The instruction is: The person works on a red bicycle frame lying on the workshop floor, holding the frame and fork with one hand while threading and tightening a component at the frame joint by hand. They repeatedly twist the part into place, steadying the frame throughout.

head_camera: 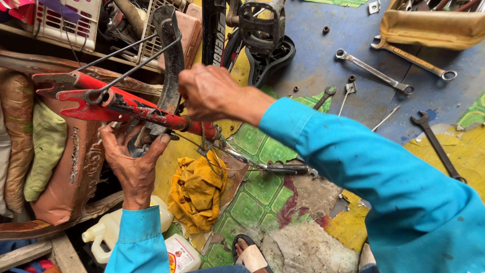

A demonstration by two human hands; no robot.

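Note:
A red bicycle fork [126, 105] lies across the upper left, its dropout ends pointing left. My left hand [134, 159] reaches up from below and holds a dark metal part under the red fork leg. My right hand [209, 93] is closed over the fork near the dark mudguard [172, 55] and thin wire stays. What the right fingers grip is hidden behind the hand. A chrome lever [268, 166] with thin wires hangs just right of the fork's end.
A yellow rag [194, 192] lies on the green patterned floor. Several spanners [374, 71] and a long dark wrench [438, 146] lie on the blue floor at right. A black pedal [260, 23], plastic bottles [108, 232] and a sandalled foot [247, 253] are nearby.

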